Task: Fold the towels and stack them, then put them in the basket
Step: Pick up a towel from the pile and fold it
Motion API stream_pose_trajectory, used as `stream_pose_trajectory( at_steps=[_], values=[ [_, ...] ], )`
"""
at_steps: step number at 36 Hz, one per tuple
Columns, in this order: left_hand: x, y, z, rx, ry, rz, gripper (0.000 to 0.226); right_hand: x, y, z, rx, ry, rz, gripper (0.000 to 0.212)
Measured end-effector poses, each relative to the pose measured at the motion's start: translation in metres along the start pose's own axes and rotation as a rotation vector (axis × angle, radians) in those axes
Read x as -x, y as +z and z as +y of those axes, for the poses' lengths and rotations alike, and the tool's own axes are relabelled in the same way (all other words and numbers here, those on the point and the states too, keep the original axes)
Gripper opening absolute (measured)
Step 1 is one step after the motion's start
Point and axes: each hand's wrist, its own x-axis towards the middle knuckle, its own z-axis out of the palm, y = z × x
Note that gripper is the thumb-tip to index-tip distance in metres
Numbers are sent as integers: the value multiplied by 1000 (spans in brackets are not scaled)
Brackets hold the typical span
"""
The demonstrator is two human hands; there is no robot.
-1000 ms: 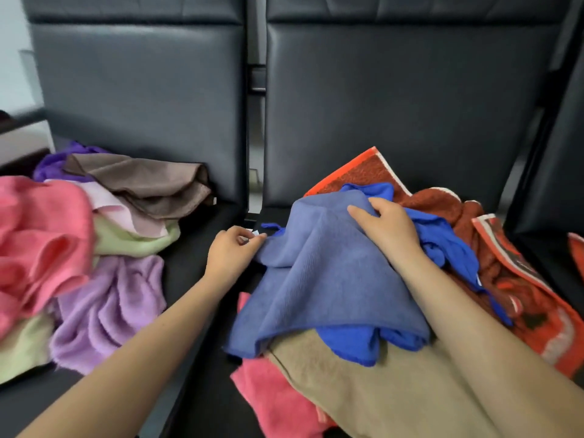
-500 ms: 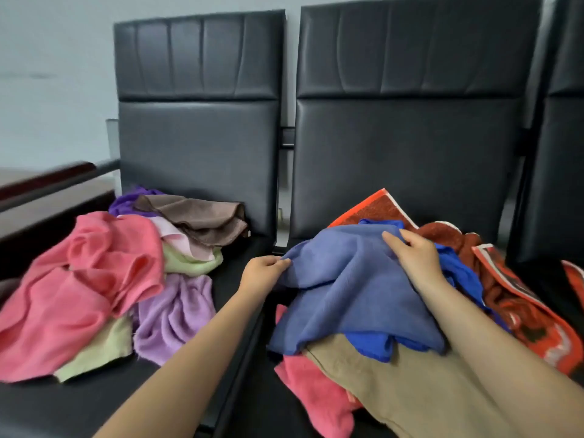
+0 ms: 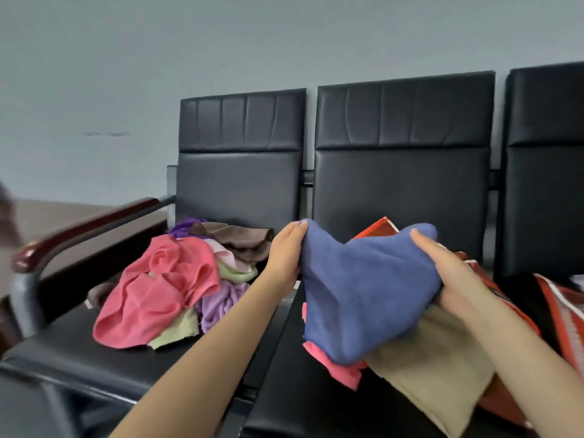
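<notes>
1. Progress: early, by my reading. No folded towel and no stack in view; no basket visible either. All folding, stacking and loading remain.
2. In hand: one blue towel [image 3: 363, 289], lifted clear above the middle seat [image 3: 284, 390], held between both hands in front of the chair backs.
3. Left hand [image 3: 284, 254]: grip pinches the towel's upper corner at 10 o'clock of the cloth, fingertips closed on the edge.
4. Right hand [image 3: 448, 273]: grip curled round the opposite edge at 3 o'clock, thumb on top, cloth bunched in the palm.
5. Look of the towel: soft, matte, fleecy; sags in a V between the two grips, lower edge hanging loose at 6 o'clock. Not yet spread flat; likely being opened out for a first fold.
6. Beneath it: tan towel [image 3: 436, 358], pink towel [image 3: 341, 371] peeking out, red patterned towel [image 3: 562, 314] at 3 o'clock.
7. Left seat [image 3: 79, 352], 9 o'clock: unfolded heap [image 3: 177, 279] of pink, lilac, green and brown cloths, all crumpled.
</notes>
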Motion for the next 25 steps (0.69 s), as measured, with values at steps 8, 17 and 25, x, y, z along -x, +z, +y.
stream_pose_trajectory(
  at_steps=[8,17,25],
  values=[
    [31,9,45,-16,79,-106,24,25,-46,25,-987,-481,63,26],
    [44,18,64,-97,-87,-507,30,53,-72,36,-1014,-488,142,26],
    [19,13,-41,-311,-101,-207,14,-12,-54,102,-660,-350,510,16]
  ],
)
